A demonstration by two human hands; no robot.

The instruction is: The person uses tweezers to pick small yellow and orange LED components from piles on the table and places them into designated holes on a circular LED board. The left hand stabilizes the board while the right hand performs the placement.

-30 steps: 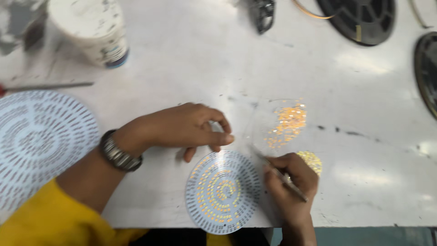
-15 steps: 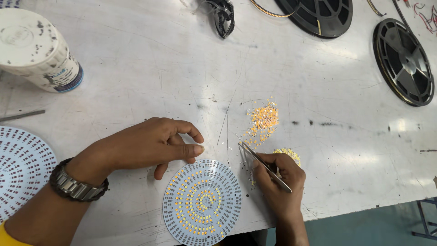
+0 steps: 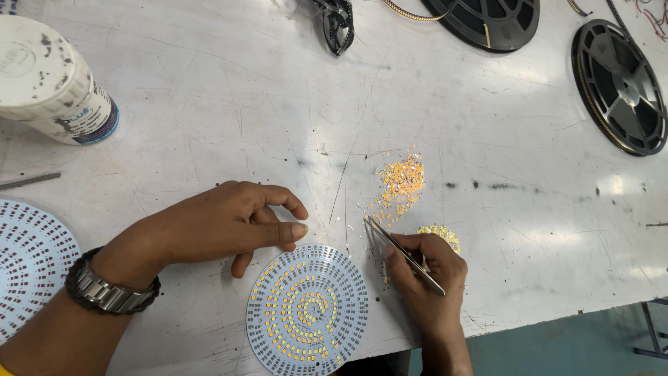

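Your white worktable [image 3: 209,104] is scratched and smudged. Two black reels lie at its far edge, one [image 3: 487,21] top centre, one [image 3: 619,83] top right. A white plastic jar [image 3: 52,83] lies tipped at the far left; a second perforated white disc [image 3: 31,261] shows at the left edge.

The round white circuit board [image 3: 308,308] lies flat at the near edge, between your hands, its spiral rows partly filled with small orange-yellow chips.

Your left hand [image 3: 223,223] rests on the table just beyond the board, fingers loosely curled, holding nothing; metal wristwatch [image 3: 104,289] on that wrist.

Your right hand [image 3: 424,278] is closed around thin metal tweezers [image 3: 400,251]. Tips point up-left, near the board's right rim.

Loose orange chips [image 3: 402,184] lie scattered just beyond the tips. A smaller yellowish pile [image 3: 440,233] touches your right knuckles.
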